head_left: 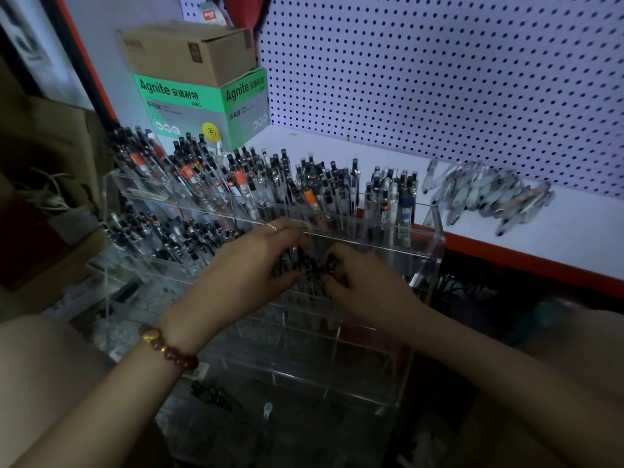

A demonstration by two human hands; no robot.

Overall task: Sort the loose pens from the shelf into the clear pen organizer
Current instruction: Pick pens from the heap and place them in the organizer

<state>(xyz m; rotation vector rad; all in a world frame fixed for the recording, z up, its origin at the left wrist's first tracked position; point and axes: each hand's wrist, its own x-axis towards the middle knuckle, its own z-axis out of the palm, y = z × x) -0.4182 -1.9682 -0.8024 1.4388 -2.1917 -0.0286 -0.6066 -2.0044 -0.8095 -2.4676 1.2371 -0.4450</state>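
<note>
A clear tiered pen organizer [434,231] stands in front of the white shelf [557,231], its upper rows packed with upright pens. A heap of loose clear pens [489,194] lies on the shelf to the right. A bunch of dark-tipped pens [304,263] sits over a middle-row compartment, held between both hands. My left hand [250,265], with a ring and a bead bracelet, curls its fingers round the bunch from the left. My right hand [364,278] grips it from the right. The pens' lower ends are hidden behind the hands.
A green Agnite box [202,106] with a brown carton [189,52] on top stands at the back left of the shelf. White pegboard [439,79] forms the back wall. The organizer's lower front compartments [320,366] hold nothing visible. Clutter lies in the dark at the left.
</note>
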